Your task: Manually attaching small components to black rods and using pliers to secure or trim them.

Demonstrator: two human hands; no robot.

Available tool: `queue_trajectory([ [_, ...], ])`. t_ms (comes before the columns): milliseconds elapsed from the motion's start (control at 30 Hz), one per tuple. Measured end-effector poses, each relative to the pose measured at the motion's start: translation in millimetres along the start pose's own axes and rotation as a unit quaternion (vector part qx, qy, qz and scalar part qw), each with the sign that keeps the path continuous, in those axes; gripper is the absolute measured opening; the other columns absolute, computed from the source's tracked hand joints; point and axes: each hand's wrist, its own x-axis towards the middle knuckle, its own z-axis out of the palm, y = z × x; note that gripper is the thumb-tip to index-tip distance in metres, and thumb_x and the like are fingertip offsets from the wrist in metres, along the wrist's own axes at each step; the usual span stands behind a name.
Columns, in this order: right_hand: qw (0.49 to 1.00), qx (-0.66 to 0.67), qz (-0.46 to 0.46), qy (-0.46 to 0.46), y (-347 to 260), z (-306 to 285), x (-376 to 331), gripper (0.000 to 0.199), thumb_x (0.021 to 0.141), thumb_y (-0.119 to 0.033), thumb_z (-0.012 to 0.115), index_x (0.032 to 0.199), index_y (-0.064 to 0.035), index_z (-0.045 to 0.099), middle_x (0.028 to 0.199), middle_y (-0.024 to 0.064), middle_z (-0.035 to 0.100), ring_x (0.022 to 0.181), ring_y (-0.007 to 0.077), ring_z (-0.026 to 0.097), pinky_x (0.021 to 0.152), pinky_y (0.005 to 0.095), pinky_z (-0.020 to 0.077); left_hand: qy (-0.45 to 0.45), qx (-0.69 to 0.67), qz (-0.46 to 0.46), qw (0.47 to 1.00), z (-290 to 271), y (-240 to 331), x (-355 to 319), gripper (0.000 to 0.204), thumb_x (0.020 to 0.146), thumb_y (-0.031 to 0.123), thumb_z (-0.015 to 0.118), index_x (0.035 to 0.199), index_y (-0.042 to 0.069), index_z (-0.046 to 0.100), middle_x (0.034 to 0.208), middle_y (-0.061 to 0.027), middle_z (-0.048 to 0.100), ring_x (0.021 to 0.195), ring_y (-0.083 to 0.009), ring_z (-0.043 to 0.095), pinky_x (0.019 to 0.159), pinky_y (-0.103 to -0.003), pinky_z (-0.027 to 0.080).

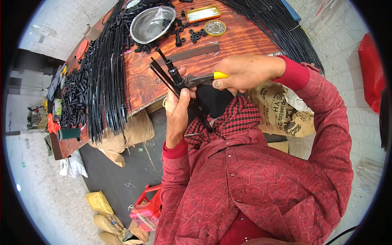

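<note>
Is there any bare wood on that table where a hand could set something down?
Yes: the wooden table is bare between the dark flat strip and the right rod bundle, and just below that strip. It is crowded around the steel bowl and under the left rod bundle.

The one camera sits on my head and looks steeply down over my chest and forearms, close to my hands. Its fisheye view faces forward onto the wooden tabletop [228, 45] ahead, bending the edges, with the floor [118, 171] below at left.
</note>
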Motion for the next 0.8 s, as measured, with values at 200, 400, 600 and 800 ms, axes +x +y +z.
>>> queue_trajectory([
  [200, 0.995, 0.055, 0.075, -0.045, -4, -3, 1, 0.031, 0.099, -0.029, 0.049, 0.088, -0.0012, 0.057, 0.07, 0.0027, 0.06, 0.059, 0.0098, 0.057, 0.054, 0.0255, 0.0491, 0.006, -0.005, -0.008, 1.0, 8, 6, -2, 0.052, 0.1, 0.029, 0.053, 0.14, -0.001, 0.04, 0.105, -0.0047, 0.056, 0.086, -0.0116, 0.05, 0.083, -0.027, 0.043],
  [400, 0.988, 0.113, 0.088, -0.064, -1, -3, 1, 0.033, 0.099, -0.032, 0.05, 0.091, -0.0015, 0.058, 0.074, 0.0032, 0.06, 0.058, 0.0092, 0.055, 0.053, 0.0247, 0.048, 0.023, 0.012, -0.015, 1.0, 12, 9, -5, 0.047, 0.101, 0.027, 0.052, 0.137, -0.001, 0.042, 0.099, -0.0054, 0.056, 0.086, -0.0121, 0.049, 0.083, -0.027, 0.041],
  [600, 0.979, 0.158, 0.084, -0.099, 5, -7, 1, 0.034, 0.099, -0.035, 0.051, 0.093, -0.0025, 0.059, 0.074, 0.0028, 0.059, 0.057, 0.0087, 0.055, 0.05, 0.0232, 0.0466, 0.025, 0.005, -0.021, 0.999, 13, 8, -4, 0.046, 0.101, 0.027, 0.052, 0.137, 0.001, 0.043, 0.099, -0.0049, 0.056, 0.086, -0.0119, 0.049, 0.083, -0.027, 0.041],
  [800, 0.967, 0.198, 0.077, -0.143, 10, -7, 7, 0.037, 0.099, -0.037, 0.052, 0.096, -0.0005, 0.06, 0.073, 0.003, 0.059, 0.056, 0.0086, 0.055, 0.049, 0.023, 0.0461, 0.024, 0.028, 0.004, 0.999, 12, 4, -5, 0.049, 0.101, 0.032, 0.051, 0.138, 0.001, 0.042, 0.098, -0.0039, 0.056, 0.086, -0.0119, 0.049, 0.081, -0.027, 0.042],
])
